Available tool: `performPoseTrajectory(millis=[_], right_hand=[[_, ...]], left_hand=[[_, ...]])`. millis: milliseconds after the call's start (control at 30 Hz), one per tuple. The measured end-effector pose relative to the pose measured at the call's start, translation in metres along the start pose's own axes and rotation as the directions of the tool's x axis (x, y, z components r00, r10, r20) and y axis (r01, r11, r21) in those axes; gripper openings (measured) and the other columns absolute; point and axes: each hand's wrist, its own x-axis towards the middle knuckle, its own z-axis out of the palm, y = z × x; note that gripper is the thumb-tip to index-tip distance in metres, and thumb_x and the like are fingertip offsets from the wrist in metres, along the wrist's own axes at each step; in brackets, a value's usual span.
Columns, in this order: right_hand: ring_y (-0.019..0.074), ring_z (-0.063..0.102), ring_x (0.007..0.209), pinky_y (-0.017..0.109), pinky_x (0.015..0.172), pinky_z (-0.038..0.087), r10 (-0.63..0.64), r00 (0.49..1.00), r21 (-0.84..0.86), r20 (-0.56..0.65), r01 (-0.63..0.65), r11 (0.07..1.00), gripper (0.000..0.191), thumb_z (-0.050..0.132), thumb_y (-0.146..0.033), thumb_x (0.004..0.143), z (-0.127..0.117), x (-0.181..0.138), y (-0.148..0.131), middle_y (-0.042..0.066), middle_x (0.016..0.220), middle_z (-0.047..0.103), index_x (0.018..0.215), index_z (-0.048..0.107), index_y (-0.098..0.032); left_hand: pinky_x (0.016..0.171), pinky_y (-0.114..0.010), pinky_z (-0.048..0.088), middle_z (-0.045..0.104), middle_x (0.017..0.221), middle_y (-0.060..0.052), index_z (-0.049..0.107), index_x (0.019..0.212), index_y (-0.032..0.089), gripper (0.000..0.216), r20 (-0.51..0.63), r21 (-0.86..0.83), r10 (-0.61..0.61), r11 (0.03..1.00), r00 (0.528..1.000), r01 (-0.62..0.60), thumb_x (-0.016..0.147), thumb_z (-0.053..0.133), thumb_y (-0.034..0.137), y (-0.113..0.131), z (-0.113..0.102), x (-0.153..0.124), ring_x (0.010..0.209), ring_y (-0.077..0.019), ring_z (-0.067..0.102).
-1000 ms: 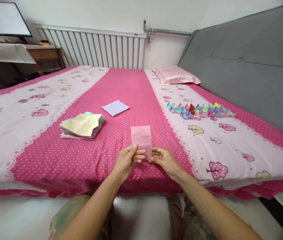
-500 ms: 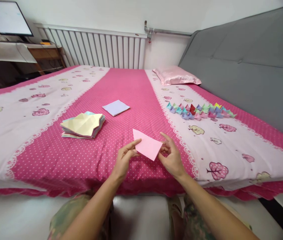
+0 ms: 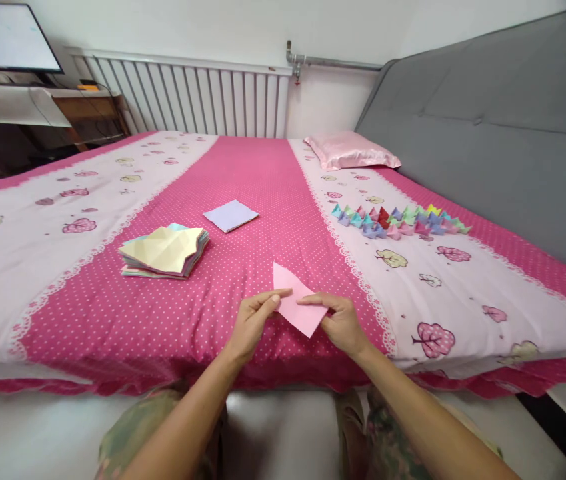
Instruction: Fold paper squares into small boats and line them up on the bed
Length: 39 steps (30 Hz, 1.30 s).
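Over dotted bedspread point(image 3: 257, 173): left hand point(image 3: 251, 323) pinching pink paper point(image 3: 299, 313) at left edge, right hand point(image 3: 343, 327) clamped on right corner.

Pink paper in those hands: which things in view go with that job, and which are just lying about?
Likely part of the job:
- pink paper, held by left hand and right hand
- creased paper stack
- lilac paper square
- small folded paper shapes

Probably just about:
- pink satin pillow
- monitor
- radiator

Nothing legible — no text; no numbers
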Motion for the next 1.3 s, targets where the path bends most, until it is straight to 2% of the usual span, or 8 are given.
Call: performPoseTrajectory(millis=[133, 300, 633, 767, 967, 1033, 1167, 1300], right_hand=[[0.0191, 0.064, 0.078, 0.032, 0.07, 0.051, -0.02, 0.999, -0.015, 0.026, 0.02, 1.0, 0.024, 0.055, -0.011, 0.071, 0.001, 0.001, -0.002, 0.002, 0.084, 0.07, 0.082, 0.071, -0.025], [0.0187, 0.063, 0.078, 0.031, 0.069, 0.051, -0.011, 1.0, 0.006, 0.014, 0.011, 1.0, 0.021, 0.057, -0.014, 0.071, 0.003, 0.001, -0.001, 0.003, 0.084, 0.069, 0.082, 0.072, -0.025], [0.0189, 0.061, 0.076, 0.031, 0.07, 0.048, 0.014, 1.0, 0.023, 0.009, -0.014, 1.0, 0.012, 0.065, -0.027, 0.071, 0.002, 0.003, 0.001, 0.005, 0.082, 0.067, 0.081, 0.071, -0.024], [0.0173, 0.058, 0.07, 0.029, 0.065, 0.045, 0.002, 1.0, 0.039, -0.019, -0.001, 0.999, 0.013, 0.065, -0.033, 0.072, 0.003, 0.005, -0.003, 0.003, 0.075, 0.063, 0.077, 0.07, -0.022], [0.0146, 0.053, 0.066, 0.026, 0.064, 0.042, -0.002, 0.998, 0.051, -0.065, 0.005, 0.999, 0.027, 0.06, -0.037, 0.076, 0.007, 0.004, -0.008, 0.001, 0.067, 0.056, 0.058, 0.062, -0.018], [0.0138, 0.052, 0.064, 0.026, 0.063, 0.041, 0.008, 0.997, 0.041, -0.08, -0.005, 0.999, 0.029, 0.06, -0.037, 0.076, 0.008, 0.003, -0.008, 0.0, 0.064, 0.055, 0.055, 0.059, -0.017], [0.0114, 0.049, 0.057, 0.024, 0.056, 0.039, 0.106, 0.985, 0.072, -0.137, -0.097, 0.993, 0.022, 0.063, -0.036, 0.073, 0.01, 0.0, -0.004, -0.002, 0.06, 0.054, 0.064, 0.061, -0.016], [0.0112, 0.053, 0.057, 0.022, 0.054, 0.041, 0.187, 0.959, 0.235, -0.211, -0.136, 0.962, 0.023, 0.069, -0.033, 0.066, 0.013, -0.001, -0.002, -0.004, 0.063, 0.057, 0.075, 0.054, -0.018]], left_hand=[[0.072, -0.025, 0.045, 0.07, 0.092, -0.008, 0.072, 0.085, 0.018, 0.02, -0.017, 0.034, 0.007, 0.999, 1.0, -0.006, 0.067, 0.067, 0.026, -0.002, 0.001, 0.001, 0.081, -0.0178, 0.061], [0.076, -0.027, 0.046, 0.069, 0.096, -0.008, 0.071, 0.09, 0.019, 0.024, -0.042, -0.046, -0.027, 0.999, 0.999, 0.025, 0.066, 0.068, 0.024, -0.002, 0.001, 0.002, 0.084, -0.0181, 0.062], [0.071, -0.023, 0.046, 0.07, 0.092, -0.006, 0.069, 0.095, 0.02, 0.028, 0.027, -0.1, -0.114, 0.988, 0.993, 0.116, 0.068, 0.065, 0.021, 0.001, 0.003, 0.001, 0.071, -0.0118, 0.061], [0.072, -0.025, 0.047, 0.07, 0.092, -0.005, 0.07, 0.093, 0.021, 0.027, 0.046, -0.125, -0.106, 0.986, 0.993, 0.111, 0.066, 0.066, 0.021, 0.003, 0.004, -0.001, 0.075, -0.0131, 0.061], [0.057, -0.023, 0.045, 0.07, 0.068, -0.001, 0.068, 0.096, 0.019, 0.037, 0.013, 0.026, -0.056, 0.998, 0.998, 0.055, 0.06, 0.073, 0.025, -0.003, 0.006, -0.001, 0.058, -0.0112, 0.057], [0.057, -0.023, 0.045, 0.07, 0.07, -0.002, 0.069, 0.093, 0.018, 0.036, -0.014, 0.053, -0.05, 0.997, 0.999, 0.051, 0.059, 0.073, 0.026, -0.005, 0.007, 0.0, 0.056, -0.0107, 0.057], [0.064, -0.024, 0.047, 0.071, 0.085, -0.006, 0.07, 0.09, 0.019, 0.031, -0.027, 0.026, -0.049, 0.998, 0.998, 0.05, 0.061, 0.072, 0.028, -0.007, 0.01, 0.0, 0.066, -0.0134, 0.061], [0.061, -0.024, 0.047, 0.072, 0.081, -0.006, 0.071, 0.089, 0.018, 0.03, -0.021, -0.02, -0.062, 0.998, 0.998, 0.062, 0.061, 0.072, 0.028, -0.008, 0.012, 0.0, 0.062, -0.0122, 0.06]])
